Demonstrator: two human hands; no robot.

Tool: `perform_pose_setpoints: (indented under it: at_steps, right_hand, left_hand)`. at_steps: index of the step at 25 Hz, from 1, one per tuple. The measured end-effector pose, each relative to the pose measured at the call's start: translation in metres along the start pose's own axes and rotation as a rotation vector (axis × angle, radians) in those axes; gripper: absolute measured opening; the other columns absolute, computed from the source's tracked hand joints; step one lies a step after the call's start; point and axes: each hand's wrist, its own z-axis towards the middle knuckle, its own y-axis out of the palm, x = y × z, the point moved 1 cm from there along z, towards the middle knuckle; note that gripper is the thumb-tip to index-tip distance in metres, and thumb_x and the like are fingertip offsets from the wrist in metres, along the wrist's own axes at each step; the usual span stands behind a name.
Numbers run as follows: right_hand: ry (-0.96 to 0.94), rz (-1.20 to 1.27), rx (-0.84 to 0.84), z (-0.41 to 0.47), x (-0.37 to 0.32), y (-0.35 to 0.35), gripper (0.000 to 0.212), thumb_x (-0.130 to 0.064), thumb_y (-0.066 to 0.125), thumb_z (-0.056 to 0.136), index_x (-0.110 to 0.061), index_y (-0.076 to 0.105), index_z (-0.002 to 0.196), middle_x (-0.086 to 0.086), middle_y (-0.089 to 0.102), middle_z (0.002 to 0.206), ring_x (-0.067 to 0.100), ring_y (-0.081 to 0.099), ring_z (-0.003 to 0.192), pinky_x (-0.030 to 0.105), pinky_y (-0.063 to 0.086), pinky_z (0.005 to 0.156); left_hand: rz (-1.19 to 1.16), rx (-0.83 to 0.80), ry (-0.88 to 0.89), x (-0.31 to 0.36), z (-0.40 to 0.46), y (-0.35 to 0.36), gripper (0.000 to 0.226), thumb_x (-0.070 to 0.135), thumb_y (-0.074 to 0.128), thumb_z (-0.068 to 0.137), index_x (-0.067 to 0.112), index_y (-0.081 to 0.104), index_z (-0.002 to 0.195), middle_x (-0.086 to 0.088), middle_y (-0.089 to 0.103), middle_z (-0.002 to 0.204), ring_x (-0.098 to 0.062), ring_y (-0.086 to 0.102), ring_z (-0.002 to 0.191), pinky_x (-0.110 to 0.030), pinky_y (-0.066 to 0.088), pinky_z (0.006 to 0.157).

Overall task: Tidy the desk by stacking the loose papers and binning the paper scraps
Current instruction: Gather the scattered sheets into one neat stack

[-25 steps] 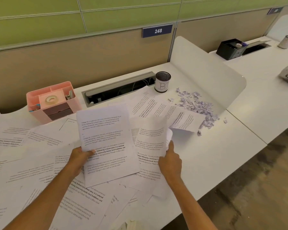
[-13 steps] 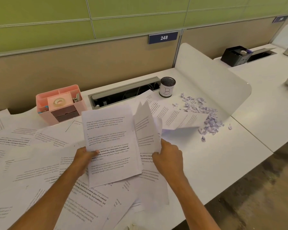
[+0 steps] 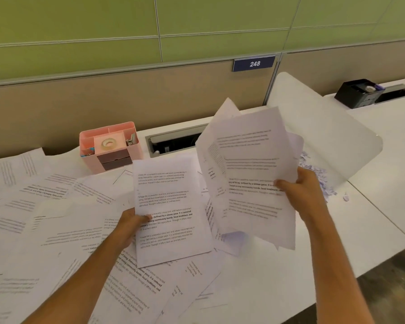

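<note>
The left hand pinches one white printed sheet of paper by its left edge, thumb curled over the text, so the sheet stands nearly upright with its long axis running away from the person, just in front of the pink plastic desk organiser. The right hand grips a loose fan of several white printed sheets at their right edge, thumb on the face and fingers behind; this bundle is raised and tilted to the right of the organiser, its long axis also roughly upright, its left edge hanging close beside the single sheet but apart from it. That gap is what matters: the single sheet lies directly to the left of the bundle, both faces turned toward the person, so joining them likely means sliding one flat against the other. More printed sheets lie scattered over the white desk to the left of and below the organiser. The pale purple paper scraps sit far right of the organiser, behind the right hand, not yet binned
</note>
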Motion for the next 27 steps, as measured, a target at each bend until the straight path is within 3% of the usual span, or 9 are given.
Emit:
perform_pose_setpoints:
  at_steps: [5,11,13,16,19,21,24,26,27]
  right_hand:
    - [-0.021,0.348,0.007,0.022,-0.005,-0.018,0.032,0.018,0.060,0.076,-0.002,0.067,0.100,-0.003,0.076,0.081,0.018,0.073,0.071,0.029,0.059,0.062]
    - [0.203,0.593,-0.172,0.036,0.024,0.026,0.034,0.019,0.056,0.074,-0.002,0.068,0.098,0.010,0.076,0.089,0.028,0.073,0.077,0.036,0.060,0.064]
    - [0.304,0.617,-0.224,0.037,0.042,0.049,0.034,0.018,0.057,0.074,-0.002,0.068,0.099,0.011,0.076,0.090,0.029,0.073,0.078,0.037,0.059,0.062]
    - [0.438,0.590,-0.292,0.037,0.067,0.080,0.031,0.016,0.059,0.076,-0.002,0.068,0.099,0.014,0.075,0.094,0.031,0.074,0.078,0.038,0.059,0.061]
    - [0.513,0.589,-0.342,0.035,0.079,0.102,0.030,0.016,0.059,0.076,0.001,0.068,0.101,0.017,0.074,0.099,0.032,0.073,0.079,0.037,0.058,0.058]
    - [0.498,0.589,-0.369,0.034,0.080,0.111,0.032,0.017,0.059,0.076,0.002,0.068,0.104,0.017,0.074,0.099,0.032,0.073,0.082,0.037,0.059,0.059]
    - [0.425,0.539,-0.398,0.032,0.076,0.121,0.033,0.018,0.059,0.076,0.001,0.068,0.103,0.017,0.074,0.100,0.032,0.073,0.085,0.038,0.060,0.064]
    - [0.381,0.477,-0.425,0.028,0.074,0.129,0.033,0.018,0.060,0.076,0.001,0.068,0.103,0.016,0.074,0.101,0.032,0.073,0.086,0.039,0.060,0.068]
    - [0.368,0.449,-0.449,0.025,0.074,0.133,0.033,0.017,0.060,0.076,0.001,0.068,0.104,0.016,0.074,0.103,0.032,0.073,0.087,0.040,0.060,0.070]
  left_hand:
    - [0.032,-0.017,-0.047,-0.002,0.004,0.001,0.037,-0.004,0.068,0.084,0.011,0.063,0.118,-0.011,0.071,0.111,-0.031,0.067,0.100,-0.052,0.054,0.090]
    - [0.028,-0.009,-0.102,-0.002,0.003,0.001,0.035,0.000,0.064,0.084,0.010,0.063,0.118,-0.014,0.072,0.106,-0.037,0.068,0.096,-0.057,0.056,0.080]
    - [0.002,-0.003,-0.121,-0.001,0.003,0.001,0.033,0.005,0.061,0.086,0.009,0.063,0.118,-0.017,0.073,0.103,-0.038,0.069,0.093,-0.057,0.056,0.078]
    - [-0.075,0.033,-0.148,-0.001,0.003,0.003,0.027,0.024,0.056,0.094,0.010,0.064,0.115,-0.018,0.072,0.097,-0.034,0.068,0.082,-0.040,0.055,0.066]
    - [-0.120,0.014,-0.158,0.000,0.003,0.006,0.049,0.059,0.045,0.093,0.018,0.067,0.110,-0.016,0.073,0.100,-0.034,0.068,0.086,-0.037,0.053,0.070]
    - [-0.112,0.010,-0.148,-0.001,0.005,0.007,0.060,0.071,0.039,0.087,0.023,0.068,0.110,-0.015,0.073,0.102,-0.035,0.069,0.090,-0.038,0.054,0.072]
    - [-0.086,0.013,-0.133,-0.001,0.006,0.010,0.070,0.077,0.046,0.077,0.021,0.067,0.114,-0.013,0.073,0.105,-0.035,0.068,0.097,-0.046,0.055,0.084]
    - [-0.093,0.040,-0.114,0.002,0.004,0.012,0.061,0.066,0.058,0.078,0.018,0.062,0.115,-0.008,0.070,0.105,-0.029,0.064,0.099,-0.044,0.049,0.093]
    - [-0.094,0.061,-0.109,0.003,0.003,0.013,0.051,0.059,0.063,0.081,0.018,0.060,0.112,-0.005,0.068,0.102,-0.026,0.062,0.095,-0.041,0.049,0.090]
